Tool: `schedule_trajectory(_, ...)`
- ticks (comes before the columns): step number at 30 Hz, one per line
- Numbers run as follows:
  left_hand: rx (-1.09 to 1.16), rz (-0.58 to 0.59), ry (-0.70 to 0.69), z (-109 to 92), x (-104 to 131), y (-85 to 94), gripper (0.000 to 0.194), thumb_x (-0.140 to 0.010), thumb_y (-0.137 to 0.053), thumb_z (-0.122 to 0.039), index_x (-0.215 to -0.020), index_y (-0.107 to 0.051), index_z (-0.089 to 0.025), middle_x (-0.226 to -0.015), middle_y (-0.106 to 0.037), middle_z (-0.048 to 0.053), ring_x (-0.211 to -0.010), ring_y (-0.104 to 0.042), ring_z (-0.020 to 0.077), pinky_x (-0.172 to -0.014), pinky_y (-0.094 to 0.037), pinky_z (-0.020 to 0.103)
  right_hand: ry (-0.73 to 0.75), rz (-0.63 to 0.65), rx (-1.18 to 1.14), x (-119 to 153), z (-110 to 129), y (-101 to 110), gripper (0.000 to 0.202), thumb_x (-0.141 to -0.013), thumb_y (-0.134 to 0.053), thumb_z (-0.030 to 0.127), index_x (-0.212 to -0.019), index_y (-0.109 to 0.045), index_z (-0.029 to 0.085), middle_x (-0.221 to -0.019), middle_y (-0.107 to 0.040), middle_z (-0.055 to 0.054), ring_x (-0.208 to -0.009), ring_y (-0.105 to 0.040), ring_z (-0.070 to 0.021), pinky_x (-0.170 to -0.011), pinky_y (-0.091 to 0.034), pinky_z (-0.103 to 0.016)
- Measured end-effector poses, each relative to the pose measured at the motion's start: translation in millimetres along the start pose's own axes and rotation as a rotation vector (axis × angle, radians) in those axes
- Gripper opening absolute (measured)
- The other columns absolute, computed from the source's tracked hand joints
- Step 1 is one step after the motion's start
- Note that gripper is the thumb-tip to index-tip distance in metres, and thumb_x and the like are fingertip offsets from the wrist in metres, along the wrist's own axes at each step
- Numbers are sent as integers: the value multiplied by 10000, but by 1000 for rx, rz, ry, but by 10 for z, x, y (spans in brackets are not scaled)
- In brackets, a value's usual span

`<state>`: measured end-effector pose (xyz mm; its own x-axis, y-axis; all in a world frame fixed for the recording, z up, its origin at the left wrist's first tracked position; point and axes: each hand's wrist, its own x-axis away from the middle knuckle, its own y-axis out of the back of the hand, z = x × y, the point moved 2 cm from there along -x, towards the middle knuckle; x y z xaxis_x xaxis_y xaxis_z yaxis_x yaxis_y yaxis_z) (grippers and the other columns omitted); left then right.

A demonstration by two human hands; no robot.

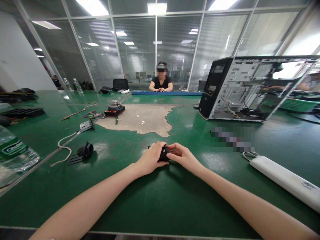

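Observation:
A small black part [163,154], maybe plastic, is gripped near the middle of the table's front half. My left hand [154,154] wraps over it from the left, covering most of it. From the right, my right hand [179,154] has its thumb and fingers pinched at the part's round end. A thin, dark piece shows between those fingertips, too small to name. To the left lies a black part [86,150] with a round body and several long prongs, apart from both hands.
An open computer case [217,90] stands at right, behind a white power strip [282,180]. A clear bottle [15,150] is at far left. A metal bracket with a cord [86,125] and a heatsink fan [115,107] lie left of centre. A person [162,81] sits opposite.

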<state>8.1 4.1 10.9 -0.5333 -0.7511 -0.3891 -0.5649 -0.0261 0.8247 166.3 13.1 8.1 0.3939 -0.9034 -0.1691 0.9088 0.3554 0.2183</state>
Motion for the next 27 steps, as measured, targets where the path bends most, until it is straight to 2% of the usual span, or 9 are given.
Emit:
schedule_trajectory(3,5,3,4,2,2,-3,585,-684,-647,-298,-1156,-308,-231,-1108,-451,72,-983,-461,242,-819,-405,404,-33,17,-13,-28,11,-33,279,-666,-649,304,-862,-499,173,-759,-644,-14,-738,-640,-174,-681,-502,-326)
schedule_trajectory(8,-11,2,-15,-8,3,1,601,-690,-647,-320,-1167,-291,-235,-1122,-450,73,-992,-455,243,-827,-404,407,-56,-1,-17,-83,-4,-25,277,-612,-692,276,-806,-531,161,-763,-641,-13,-711,-640,-168,-652,-496,-299)
schedule_trajectory(16,-33,12,-22,-11,2,10,584,-711,-625,-342,-1170,-283,-223,-1119,-445,78,-997,-456,242,-821,-417,402,-34,6,-24,2,43,-58,251,-639,-669,266,-808,-509,173,-793,-626,-7,-747,-632,-168,-659,-502,-299)
schedule_trajectory(22,-50,6,-32,-31,12,18,570,-724,-613,-346,-1169,-283,-212,-1131,-438,83,-1012,-447,241,-838,-412,397,4,-50,8,37,41,-93,192,-753,-554,319,-865,-536,164,-890,-611,-37,-769,-605,-151,-709,-490,-302)
schedule_trajectory(27,-54,1,-43,-36,24,24,567,-728,-611,-327,-1171,-274,-215,-1143,-433,81,-1025,-438,240,-847,-408,399,33,14,19,24,27,-77,178,-750,-565,308,-849,-492,180,-854,-581,-14,-765,-592,-141,-722,-499,-308)
